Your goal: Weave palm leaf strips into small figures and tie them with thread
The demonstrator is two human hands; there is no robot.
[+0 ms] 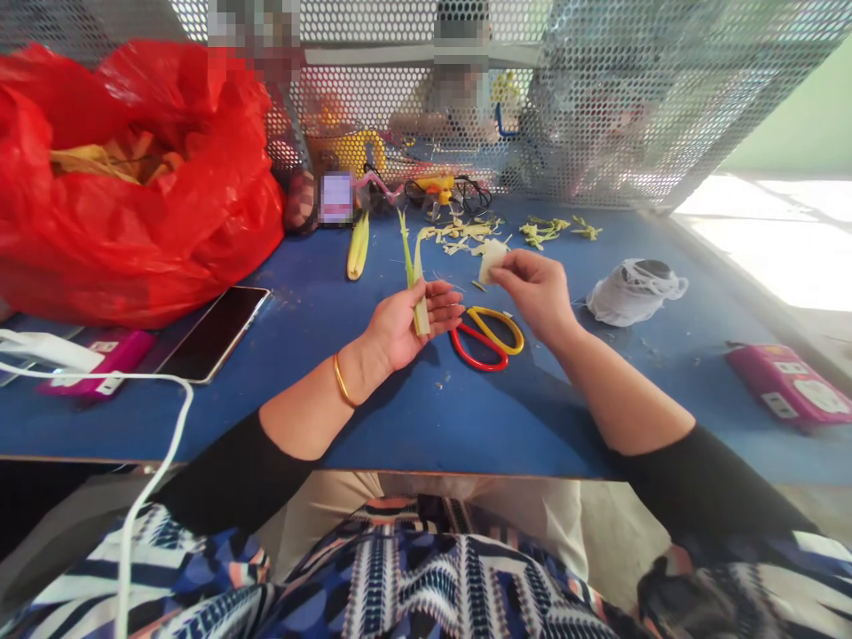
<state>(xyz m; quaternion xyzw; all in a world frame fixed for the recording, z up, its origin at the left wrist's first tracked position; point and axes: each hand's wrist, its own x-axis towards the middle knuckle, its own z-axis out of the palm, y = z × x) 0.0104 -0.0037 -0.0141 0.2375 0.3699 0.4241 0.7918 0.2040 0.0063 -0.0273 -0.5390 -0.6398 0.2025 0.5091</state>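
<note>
My left hand (416,324) is palm up, its thumb pressing a few pale green, husk-like strips (421,306) against the fingers. The strips stand upright and point away from me. Between thumb and fingertips, my right hand (536,288) pinches a small whitish flat piece (491,259). Below and between the hands lies a pair of scissors (480,351) with one red and one yellow handle loop; its blades are not clearly visible. A yellow-green husk bundle (358,248) rests beyond my left hand. Loose pale scraps (462,232) are scattered past the hands.
A large red plastic bag (219,213) with dry husks fills the left. Nearby are a dark phone (216,333) and a white cable (179,417). White thread (622,297) and a purple pack (792,382) lie right. A perforated metal screen (599,115) stands behind the blue table (399,426).
</note>
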